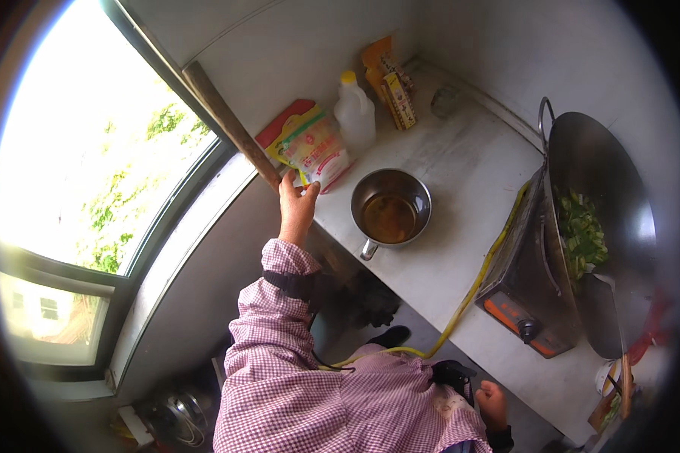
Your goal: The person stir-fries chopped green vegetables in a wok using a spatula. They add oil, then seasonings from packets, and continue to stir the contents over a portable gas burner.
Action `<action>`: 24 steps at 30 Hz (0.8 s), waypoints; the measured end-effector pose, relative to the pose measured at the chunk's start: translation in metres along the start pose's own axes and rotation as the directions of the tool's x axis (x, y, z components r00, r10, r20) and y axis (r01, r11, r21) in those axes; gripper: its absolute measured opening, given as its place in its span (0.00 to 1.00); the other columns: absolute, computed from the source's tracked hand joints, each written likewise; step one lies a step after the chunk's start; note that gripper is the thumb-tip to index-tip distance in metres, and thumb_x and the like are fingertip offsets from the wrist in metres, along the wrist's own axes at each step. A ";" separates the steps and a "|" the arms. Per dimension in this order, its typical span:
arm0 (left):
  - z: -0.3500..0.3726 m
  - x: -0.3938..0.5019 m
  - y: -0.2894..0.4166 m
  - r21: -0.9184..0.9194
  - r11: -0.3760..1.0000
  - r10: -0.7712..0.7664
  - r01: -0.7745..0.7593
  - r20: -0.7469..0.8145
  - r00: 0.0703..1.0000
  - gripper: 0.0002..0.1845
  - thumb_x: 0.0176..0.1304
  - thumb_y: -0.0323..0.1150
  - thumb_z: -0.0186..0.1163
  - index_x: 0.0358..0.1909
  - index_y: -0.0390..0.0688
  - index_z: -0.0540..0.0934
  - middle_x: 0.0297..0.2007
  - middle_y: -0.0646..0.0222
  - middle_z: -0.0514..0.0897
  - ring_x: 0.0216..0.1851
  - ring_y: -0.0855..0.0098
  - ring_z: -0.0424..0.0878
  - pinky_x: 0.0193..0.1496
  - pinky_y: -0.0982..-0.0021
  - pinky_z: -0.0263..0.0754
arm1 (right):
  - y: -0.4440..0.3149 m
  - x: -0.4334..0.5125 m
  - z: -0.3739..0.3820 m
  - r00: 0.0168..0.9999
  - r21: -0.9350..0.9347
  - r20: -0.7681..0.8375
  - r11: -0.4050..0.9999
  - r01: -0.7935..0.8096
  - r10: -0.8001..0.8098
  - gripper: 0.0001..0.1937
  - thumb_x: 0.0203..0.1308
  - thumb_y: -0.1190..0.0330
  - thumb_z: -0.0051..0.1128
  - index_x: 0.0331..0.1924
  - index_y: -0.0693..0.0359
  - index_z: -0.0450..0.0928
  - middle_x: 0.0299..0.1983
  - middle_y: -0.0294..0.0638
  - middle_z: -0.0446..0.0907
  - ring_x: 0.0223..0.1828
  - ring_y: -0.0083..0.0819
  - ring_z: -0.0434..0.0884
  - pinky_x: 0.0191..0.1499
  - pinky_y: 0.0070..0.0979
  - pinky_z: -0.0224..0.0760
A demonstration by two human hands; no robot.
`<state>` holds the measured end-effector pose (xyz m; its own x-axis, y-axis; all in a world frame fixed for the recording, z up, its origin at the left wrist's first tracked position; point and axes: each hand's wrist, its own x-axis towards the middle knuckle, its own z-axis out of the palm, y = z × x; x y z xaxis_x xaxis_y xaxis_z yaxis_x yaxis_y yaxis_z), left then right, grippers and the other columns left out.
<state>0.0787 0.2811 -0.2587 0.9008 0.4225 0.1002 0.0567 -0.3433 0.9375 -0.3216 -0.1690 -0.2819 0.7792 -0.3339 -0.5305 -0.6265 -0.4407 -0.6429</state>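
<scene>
My left hand point(297, 206) is at the lower edge of some plastic food bags, its thumb and forefinger apart. A small yellow and blue packet corner point(305, 178) shows between them; contact is unclear. The bags include a clear one with red print point(316, 148). To the right, a steel pot point(391, 174) with a handle holds a little brown liquid point(389, 218). My right hand point(492, 403) is low by my body, fingers curled, with nothing visible in it. At the right, a large wok point(629, 170) holds chopped green vegetables point(582, 235) and a metal spatula point(603, 317).
A white jug with a yellow cap point(356, 116), a small box point(399, 102) and a glass jar point(445, 102) stand towards the back of the counter point(459, 170). The wok is on a stove point(521, 317) with a yellow hose point(466, 306). A wooden stick point(232, 124) leans beside the window.
</scene>
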 end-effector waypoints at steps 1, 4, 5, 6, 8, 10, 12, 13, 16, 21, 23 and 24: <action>0.002 0.003 0.002 0.067 0.998 0.012 -0.011 -0.022 1.000 0.36 0.53 0.35 0.65 0.60 0.32 0.61 0.55 0.50 0.66 0.47 0.60 0.76 0.48 0.66 0.73 | 0.001 0.000 0.000 1.000 -0.003 -0.013 1.000 0.011 -0.011 0.20 0.51 0.68 0.58 0.47 0.71 0.74 0.43 0.51 0.79 0.40 0.34 0.80 0.43 0.28 0.73; 0.004 0.008 0.014 -0.034 0.999 -0.006 0.004 -0.038 0.999 0.35 0.54 0.34 0.65 0.61 0.32 0.61 0.55 0.52 0.67 0.49 0.60 0.74 0.45 0.67 0.73 | 0.007 0.000 0.001 0.998 0.002 -0.057 1.000 0.019 -0.019 0.19 0.51 0.68 0.58 0.46 0.71 0.75 0.41 0.50 0.80 0.38 0.34 0.80 0.42 0.28 0.73; 0.005 0.008 0.020 0.033 0.992 0.126 -0.124 -0.084 0.988 0.31 0.58 0.31 0.62 0.60 0.32 0.61 0.56 0.54 0.68 0.49 0.63 0.75 0.46 0.68 0.75 | 0.009 0.000 0.002 0.997 0.015 -0.076 1.000 0.028 -0.027 0.19 0.51 0.69 0.58 0.46 0.70 0.75 0.41 0.50 0.80 0.37 0.33 0.80 0.41 0.27 0.73; 0.004 0.009 0.026 0.023 0.980 0.201 -0.200 -0.092 0.975 0.31 0.57 0.31 0.63 0.60 0.35 0.62 0.56 0.54 0.68 0.50 0.62 0.73 0.47 0.67 0.74 | 0.012 0.000 0.002 0.995 0.009 -0.092 0.999 0.034 -0.033 0.18 0.51 0.69 0.58 0.46 0.70 0.75 0.40 0.50 0.80 0.37 0.33 0.80 0.41 0.27 0.73; 0.004 0.012 0.038 0.053 0.960 0.278 -0.274 -0.083 0.957 0.29 0.57 0.32 0.63 0.59 0.39 0.65 0.55 0.55 0.66 0.51 0.61 0.72 0.47 0.66 0.75 | 0.018 0.000 0.003 0.993 0.014 -0.117 0.999 0.030 -0.029 0.18 0.50 0.69 0.58 0.46 0.69 0.76 0.38 0.49 0.80 0.35 0.33 0.80 0.40 0.27 0.73; 0.006 0.019 0.050 0.057 0.956 0.290 -0.287 -0.065 0.955 0.28 0.57 0.33 0.63 0.58 0.39 0.65 0.55 0.55 0.67 0.51 0.61 0.72 0.46 0.67 0.76 | 0.023 0.000 0.003 0.992 0.030 -0.124 0.999 0.024 -0.020 0.18 0.50 0.69 0.58 0.46 0.69 0.76 0.38 0.48 0.79 0.35 0.32 0.79 0.39 0.27 0.73; 0.009 0.023 0.059 0.068 0.947 0.319 -0.315 -0.054 0.946 0.28 0.57 0.34 0.63 0.58 0.39 0.66 0.54 0.54 0.67 0.51 0.61 0.72 0.44 0.67 0.76 | 0.026 0.001 0.004 0.991 0.053 -0.134 0.999 0.003 0.004 0.18 0.51 0.69 0.58 0.46 0.69 0.75 0.39 0.48 0.78 0.34 0.32 0.79 0.38 0.26 0.73; 0.010 0.025 0.062 0.071 0.941 0.335 -0.330 -0.063 0.940 0.28 0.57 0.34 0.63 0.58 0.39 0.66 0.54 0.54 0.67 0.51 0.61 0.72 0.44 0.67 0.76 | 0.027 0.001 0.003 0.990 0.065 -0.141 0.998 0.000 0.009 0.18 0.51 0.70 0.58 0.46 0.69 0.75 0.39 0.48 0.78 0.34 0.31 0.78 0.38 0.26 0.73; 0.014 0.027 0.066 0.073 0.941 0.334 -0.330 -0.062 0.940 0.29 0.57 0.34 0.63 0.58 0.39 0.66 0.54 0.53 0.67 0.51 0.61 0.72 0.45 0.67 0.76 | 0.026 0.002 0.003 0.987 0.046 -0.160 0.999 -0.004 0.011 0.17 0.51 0.71 0.57 0.47 0.69 0.74 0.40 0.47 0.77 0.34 0.31 0.78 0.37 0.24 0.72; 0.018 0.024 0.045 0.105 0.963 0.253 -0.249 -0.033 0.967 0.30 0.56 0.35 0.64 0.59 0.38 0.65 0.56 0.52 0.66 0.52 0.59 0.72 0.49 0.64 0.73 | 0.021 0.002 0.001 0.981 0.053 -0.191 0.998 0.029 -0.019 0.15 0.52 0.72 0.56 0.44 0.69 0.75 0.39 0.46 0.78 0.34 0.29 0.78 0.36 0.22 0.72; 0.021 0.019 0.028 0.054 0.991 0.127 -0.124 -0.050 0.991 0.33 0.55 0.36 0.64 0.60 0.36 0.62 0.57 0.51 0.64 0.52 0.57 0.72 0.53 0.62 0.70 | 0.019 0.001 -0.001 0.986 0.103 -0.167 0.994 0.025 -0.007 0.14 0.53 0.71 0.56 0.42 0.70 0.76 0.37 0.45 0.79 0.33 0.28 0.78 0.37 0.22 0.72; 0.022 0.017 0.019 0.073 0.992 0.112 -0.105 -0.086 0.990 0.34 0.55 0.37 0.64 0.61 0.35 0.62 0.58 0.50 0.64 0.52 0.56 0.72 0.53 0.62 0.70 | 0.017 0.001 -0.002 0.989 0.092 -0.147 0.995 0.027 -0.013 0.14 0.53 0.71 0.56 0.42 0.70 0.76 0.36 0.45 0.79 0.33 0.28 0.78 0.37 0.22 0.72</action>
<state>0.1045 0.2633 -0.2465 0.8611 0.4522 0.2326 -0.0071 -0.4465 0.8947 -0.3314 -0.1783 -0.2928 0.7818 -0.4465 -0.4352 -0.6043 -0.3706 -0.7053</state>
